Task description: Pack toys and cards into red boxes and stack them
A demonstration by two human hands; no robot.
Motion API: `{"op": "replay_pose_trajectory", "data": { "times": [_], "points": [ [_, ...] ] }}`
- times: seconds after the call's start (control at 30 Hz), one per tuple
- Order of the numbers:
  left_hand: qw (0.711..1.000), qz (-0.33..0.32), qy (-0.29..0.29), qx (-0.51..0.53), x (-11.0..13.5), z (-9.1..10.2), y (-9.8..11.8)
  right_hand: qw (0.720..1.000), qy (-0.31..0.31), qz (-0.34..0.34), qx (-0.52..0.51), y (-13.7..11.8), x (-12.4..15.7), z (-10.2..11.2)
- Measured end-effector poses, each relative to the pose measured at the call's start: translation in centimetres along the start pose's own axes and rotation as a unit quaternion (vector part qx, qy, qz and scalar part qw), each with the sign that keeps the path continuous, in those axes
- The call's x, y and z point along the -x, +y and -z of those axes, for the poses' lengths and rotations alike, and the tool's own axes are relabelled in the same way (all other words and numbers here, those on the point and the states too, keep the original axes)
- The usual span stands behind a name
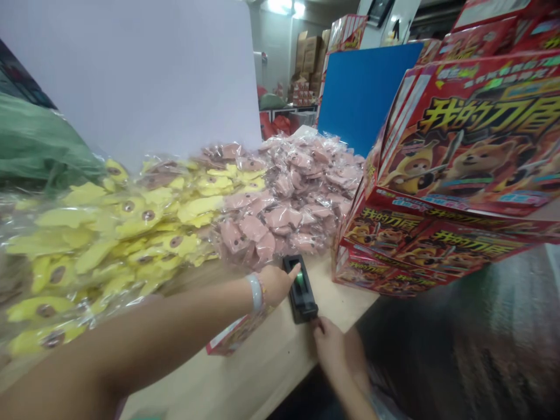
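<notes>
A black tape dispenser [307, 303] lies on the table in front of me, with a greenish shiny roll in its slot. From the left, my left hand [275, 284] grips its side, the index finger stretched over the roll; the other fingers are mostly hidden. At the dispenser's near end, my right hand [331, 344] has thumb and fingers pinched together. Whatever is between them is too small to see. Partly covered by my left forearm, a small red printed box [236, 337] rests on the table [262, 373].
Yellow plush pieces in clear bags [144, 216] heap at the left, pink bagged pieces [284, 219] behind the dispenser. Stacked red printed boxes [472, 151] rise at the right. A white panel [144, 76] and a blue panel [367, 93] stand behind. Green plastic [39, 140] lies far left.
</notes>
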State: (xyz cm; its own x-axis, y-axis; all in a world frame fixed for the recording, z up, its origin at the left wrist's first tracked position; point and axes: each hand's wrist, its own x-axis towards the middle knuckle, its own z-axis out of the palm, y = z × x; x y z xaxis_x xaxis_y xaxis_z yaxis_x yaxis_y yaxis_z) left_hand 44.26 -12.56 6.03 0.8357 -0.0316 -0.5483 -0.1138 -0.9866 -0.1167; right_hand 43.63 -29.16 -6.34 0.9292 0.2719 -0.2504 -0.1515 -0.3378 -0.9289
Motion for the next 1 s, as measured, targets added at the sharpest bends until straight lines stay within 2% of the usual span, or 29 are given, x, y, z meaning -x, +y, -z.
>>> {"op": "replay_pose_trajectory", "data": {
  "times": [0.13,0.23,0.33,0.43,0.5,0.57,0.67,0.8,0.9,1.0],
  "points": [
    [0.999,0.012,0.031,0.014,1.4,0.9,-0.5,1.0,-0.021,0.013,0.019,-0.2,0.0,1.3],
    [0.997,0.025,0.071,0.033,5.4,0.6,-1.3,0.999,-0.05,0.012,0.006,-1.5,1.4,3.4],
    [0.977,0.059,0.177,0.107,10.1,-2.3,-0.7,0.983,-0.136,-0.063,-0.108,-3.6,3.8,4.5],
    [0.91,0.153,0.306,0.234,13.2,-6.8,1.5,0.919,-0.26,-0.138,-0.26,-5.8,6.2,3.3],
    [0.87,0.193,0.335,0.307,14.0,-9.1,3.2,0.887,-0.31,-0.158,-0.303,-7.2,7.6,1.6],
    [0.848,0.181,0.335,0.369,14.3,-10.2,4.4,0.878,-0.327,-0.165,-0.309,-8.1,8.8,-0.3],
    [0.838,0.134,0.318,0.422,14.5,-10.1,5.0,0.894,-0.305,-0.167,-0.282,-8.9,10.4,-3.2],
    [0.84,0.128,0.311,0.426,15.4,-10.1,4.2,0.95,-0.192,-0.116,-0.219,-7.7,10.7,-6.1],
    [0.846,0.105,0.299,0.428,16.3,-10.9,4.0,0.984,-0.145,-0.029,-0.094,-5.8,10.1,-5.7],
    [0.853,0.117,0.294,0.416,16.8,-11.0,4.5,0.987,-0.138,0.067,0.053,-4.9,8.9,-3.2]
  ]
}}
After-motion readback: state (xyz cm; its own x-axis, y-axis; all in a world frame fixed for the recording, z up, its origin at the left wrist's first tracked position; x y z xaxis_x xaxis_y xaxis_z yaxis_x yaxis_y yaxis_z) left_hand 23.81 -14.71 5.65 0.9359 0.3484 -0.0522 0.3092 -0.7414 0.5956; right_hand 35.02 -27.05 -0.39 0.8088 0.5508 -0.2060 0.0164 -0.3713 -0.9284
